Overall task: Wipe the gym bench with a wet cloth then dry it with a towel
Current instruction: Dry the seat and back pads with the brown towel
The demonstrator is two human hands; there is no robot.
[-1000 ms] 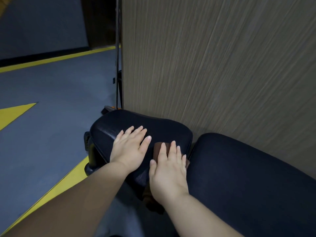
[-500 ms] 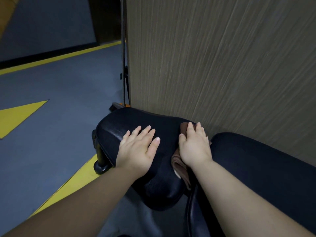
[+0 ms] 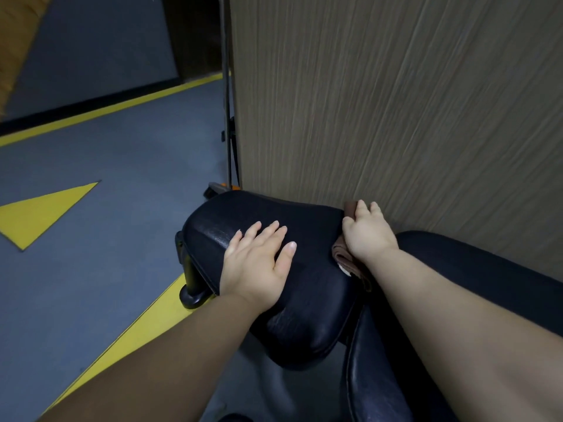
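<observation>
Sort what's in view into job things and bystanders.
Job: bench seat pad; back pad; brown cloth pressed under the right hand; left hand flat on the seat pad.
Bystanders: wood-grain panel; yellow floor markings; thin metal pole.

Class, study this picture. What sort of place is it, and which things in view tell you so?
Most likely a gym or fitness room. A black padded bench stands by a wood-grain wall panel, and the grey-blue floor carries yellow lines and a yellow triangle.
</observation>
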